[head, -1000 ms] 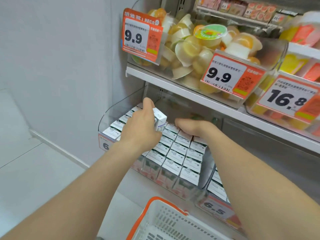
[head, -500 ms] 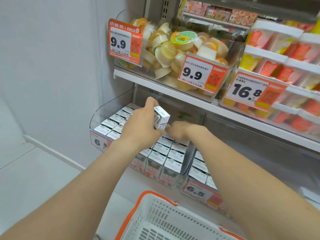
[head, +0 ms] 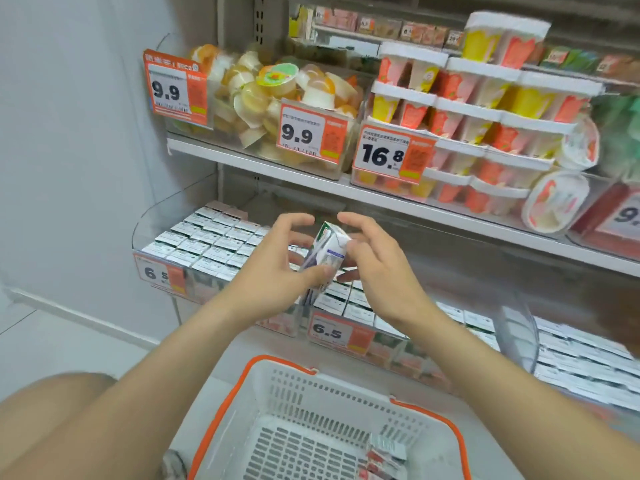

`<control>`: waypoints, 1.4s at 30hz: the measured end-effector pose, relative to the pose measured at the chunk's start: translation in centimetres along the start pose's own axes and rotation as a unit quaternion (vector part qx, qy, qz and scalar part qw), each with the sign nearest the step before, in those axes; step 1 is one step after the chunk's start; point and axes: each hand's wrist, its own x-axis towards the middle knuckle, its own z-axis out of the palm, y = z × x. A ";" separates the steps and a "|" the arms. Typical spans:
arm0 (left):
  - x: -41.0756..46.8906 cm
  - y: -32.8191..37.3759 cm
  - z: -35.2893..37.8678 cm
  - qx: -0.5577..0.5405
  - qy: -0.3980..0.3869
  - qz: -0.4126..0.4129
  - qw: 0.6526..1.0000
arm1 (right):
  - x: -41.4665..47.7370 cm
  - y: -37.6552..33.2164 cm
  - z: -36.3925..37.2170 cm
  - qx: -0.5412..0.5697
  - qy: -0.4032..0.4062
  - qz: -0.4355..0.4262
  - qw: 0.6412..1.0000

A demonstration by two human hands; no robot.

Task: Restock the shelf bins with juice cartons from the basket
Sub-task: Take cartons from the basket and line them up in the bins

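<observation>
A clear plastic shelf bin [head: 156, 216] at far left stood packed with cartons; the left hand [head: 277, 271] pinched a small white-and-purple juice carton [head: 328, 255], tilted above the bins; the right hand [head: 377, 271] gripped its other side; a white orange-rimmed plastic basket [head: 311, 388] sat near.

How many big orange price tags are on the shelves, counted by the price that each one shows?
9.9 tags: 2
16.8 tag: 1
6.5 tags: 2
Tag cut off at the right edge, price not readable: 1
Total: 6
</observation>
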 end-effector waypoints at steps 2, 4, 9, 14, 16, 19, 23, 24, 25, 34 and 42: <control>-0.5 0.3 2.1 -0.040 -0.025 -0.009 0.999 | -1.3 0.9 -2.1 -0.038 0.017 0.007 0.999; -1.1 0.9 4.3 -0.056 -0.067 0.004 0.996 | -2.3 1.5 -4.2 -0.043 0.018 0.035 0.998; -2.3 2.8 9.5 -0.052 -0.116 0.042 0.991 | -4.6 2.6 -9.2 -0.029 0.023 0.078 0.996; -1.8 3.4 14.5 -0.084 -0.127 0.038 0.988 | -6.7 3.3 -13.7 -0.130 -0.038 0.096 0.986; -1.6 4.0 16.7 -0.081 -0.137 0.049 0.986 | -7.6 3.3 -15.5 -0.210 -0.033 0.079 0.974; -1.3 5.5 20.0 -0.078 -0.154 0.078 0.982 | -8.8 3.2 -18.3 -0.265 0.019 0.113 0.957; -0.5 8.0 25.3 -0.013 -0.091 0.121 0.988 | -9.6 4.4 -22.9 -0.258 0.131 0.216 0.933; -0.4 8.5 26.6 0.008 -0.067 0.132 0.989 | -9.8 4.8 -24.0 -0.250 0.156 0.239 0.925; -0.3 8.9 27.8 0.032 -0.048 0.149 0.987 | -10.0 5.4 -25.2 -0.232 0.184 0.262 0.919; 0.6 9.3 37.1 0.363 -0.157 0.321 0.860 | -13.6 12.7 -33.7 -0.322 0.334 0.248 0.851; 0.0 7.9 40.4 0.529 -0.168 0.260 0.790 | -16.8 17.3 -37.1 -0.516 0.214 0.274 0.783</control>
